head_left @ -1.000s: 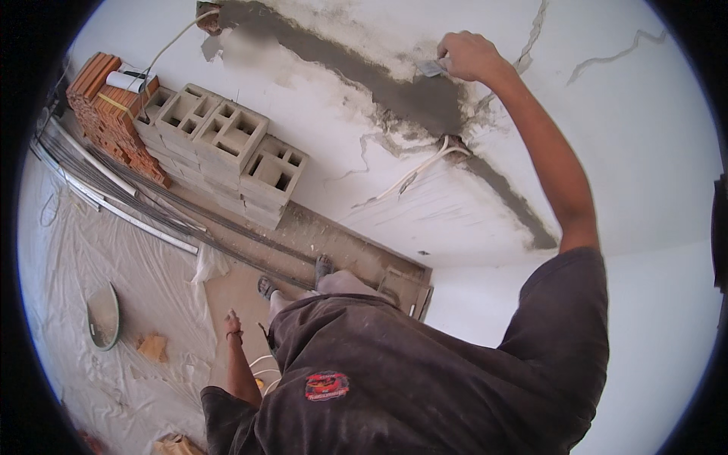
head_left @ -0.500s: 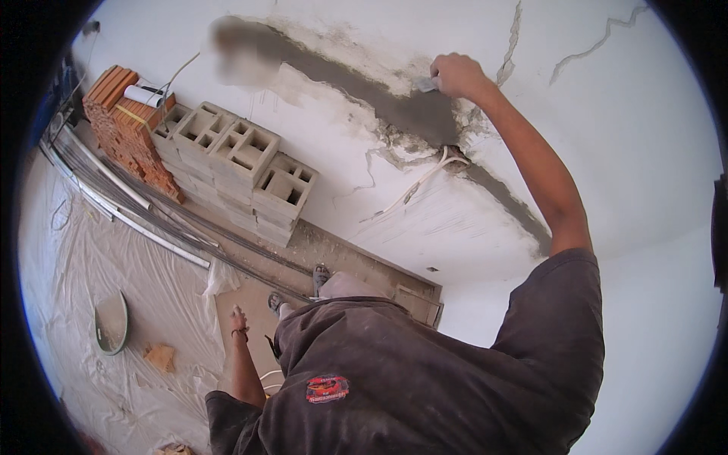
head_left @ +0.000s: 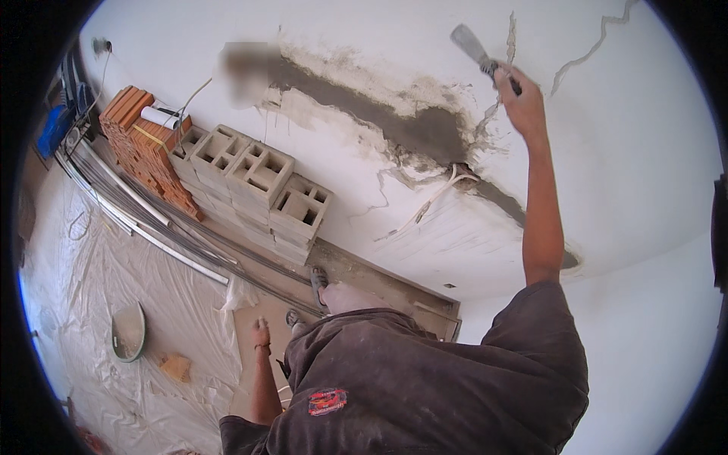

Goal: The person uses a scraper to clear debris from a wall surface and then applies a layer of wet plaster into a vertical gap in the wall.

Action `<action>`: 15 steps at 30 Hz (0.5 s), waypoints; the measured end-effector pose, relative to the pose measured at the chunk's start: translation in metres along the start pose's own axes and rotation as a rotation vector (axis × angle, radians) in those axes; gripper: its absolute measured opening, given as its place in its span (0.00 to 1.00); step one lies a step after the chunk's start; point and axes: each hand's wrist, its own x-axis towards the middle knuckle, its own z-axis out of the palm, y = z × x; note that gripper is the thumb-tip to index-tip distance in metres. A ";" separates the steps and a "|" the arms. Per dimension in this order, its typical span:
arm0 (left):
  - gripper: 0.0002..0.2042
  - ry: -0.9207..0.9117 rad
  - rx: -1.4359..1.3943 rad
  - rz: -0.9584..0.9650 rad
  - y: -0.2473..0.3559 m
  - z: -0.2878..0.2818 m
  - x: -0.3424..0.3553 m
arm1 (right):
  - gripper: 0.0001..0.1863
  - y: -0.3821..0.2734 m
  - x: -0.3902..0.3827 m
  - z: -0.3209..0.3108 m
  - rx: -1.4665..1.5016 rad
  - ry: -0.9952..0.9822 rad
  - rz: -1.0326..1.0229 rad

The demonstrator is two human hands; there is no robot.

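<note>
My right hand (head_left: 522,102) is raised at the wall, its fingers closed round the dark handle of a putty knife (head_left: 472,45). The knife's broad grey blade points up and left, apart from the wall's filled strip. Below and left of the knife runs a long band of grey mortar (head_left: 432,133), with rough, chipped plaster along its edges. White cables (head_left: 432,199) come out of a hole at the band's lower end. Low beside my body, my left hand (head_left: 261,334) hangs with loosely bent fingers and nothing visible in it.
Concrete blocks (head_left: 262,171) and orange hollow bricks (head_left: 144,155) are stacked against the wall. Pipes and rods (head_left: 174,254) lie along the floor. Plastic sheeting (head_left: 91,303) carries a basin (head_left: 129,332). A crack (head_left: 595,45) marks the upper wall.
My right hand has moved right and away from the mortar band, and the putty knife's blade has swung upward into plain sight. The whole view has shifted slightly.
</note>
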 end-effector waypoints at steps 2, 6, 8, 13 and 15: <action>0.19 0.106 -0.024 0.348 0.071 0.048 -0.018 | 0.20 0.030 -0.026 0.007 0.019 -0.016 0.060; 0.20 -0.033 0.156 0.671 0.281 0.109 -0.083 | 0.20 0.077 -0.066 0.032 0.359 0.043 0.261; 0.18 -0.151 0.045 0.786 0.336 0.154 -0.069 | 0.20 0.074 -0.085 0.045 0.628 0.053 0.336; 0.18 -0.119 0.077 1.291 0.516 0.249 -0.128 | 0.26 0.094 -0.139 0.072 0.969 -0.182 0.507; 0.23 -0.035 0.088 1.421 0.563 0.290 -0.137 | 0.28 0.095 -0.148 0.087 0.951 -0.289 0.557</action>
